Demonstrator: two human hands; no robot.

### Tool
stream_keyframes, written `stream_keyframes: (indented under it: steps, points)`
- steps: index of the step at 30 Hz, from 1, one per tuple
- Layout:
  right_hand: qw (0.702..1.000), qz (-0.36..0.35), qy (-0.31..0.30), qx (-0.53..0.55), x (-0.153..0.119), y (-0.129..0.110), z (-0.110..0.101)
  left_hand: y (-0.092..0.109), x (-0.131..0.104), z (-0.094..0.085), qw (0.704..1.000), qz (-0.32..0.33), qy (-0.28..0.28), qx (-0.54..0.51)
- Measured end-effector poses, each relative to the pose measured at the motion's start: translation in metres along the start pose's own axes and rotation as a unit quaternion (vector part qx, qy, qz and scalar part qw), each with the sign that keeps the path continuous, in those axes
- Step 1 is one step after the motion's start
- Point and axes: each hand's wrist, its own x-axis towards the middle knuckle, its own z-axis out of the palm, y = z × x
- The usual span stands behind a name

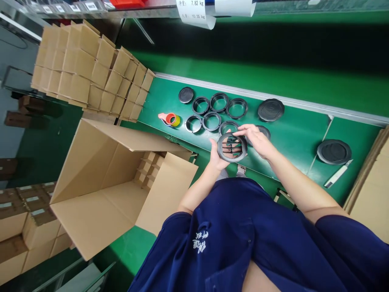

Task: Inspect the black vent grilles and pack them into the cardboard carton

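A round black air vent [231, 159] with slats across its opening is held up over the bench's front edge. My left hand [216, 157] grips it from the left and below, with fingers showing through the slats. The fingertips of my right hand [254, 140] are pinched against its upper right rim. Just behind the vent lies a black ring [212, 121], one of several similar rings set in two rows. A black disc [263, 130] is partly hidden behind my right hand.
The green bench [291, 150] also bears a black round piece [271, 110], a tape roll [172, 119], and a utility knife [338, 174]. An open carton [112, 194] with cardboard dividers stands at left. Stacked cardboard dividers [91, 69] rise behind it. A shelf edge [288, 5] crosses overhead.
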Motion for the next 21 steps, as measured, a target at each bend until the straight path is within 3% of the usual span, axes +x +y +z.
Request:
stream_keyframes:
  steps: [3,7,9,12,17,21]
  points:
    - [0.994,-0.064,-0.004,-0.088,-0.014,0.004,0.012,0.003,0.003,-0.012,0.999,0.008,0.033,-0.007]
    - [0.952,-0.164,-0.136,-0.219,-0.037,0.021,0.045,0.001,0.008,-0.034,0.996,-0.005,0.084,-0.006]
    - [0.943,-0.150,-0.156,-0.251,-0.035,0.030,0.060,-0.001,0.010,-0.043,0.996,-0.037,0.080,0.007]
    - [0.942,-0.107,-0.157,-0.277,-0.007,0.044,0.075,0.004,0.015,-0.055,0.996,-0.041,0.075,0.012]
    - [0.927,-0.006,-0.052,-0.372,0.055,0.074,0.084,0.032,0.015,-0.082,0.986,-0.029,0.166,0.019]
    - [0.913,0.006,-0.064,-0.402,0.065,0.083,0.088,0.046,0.000,-0.107,0.982,-0.029,0.185,0.022]
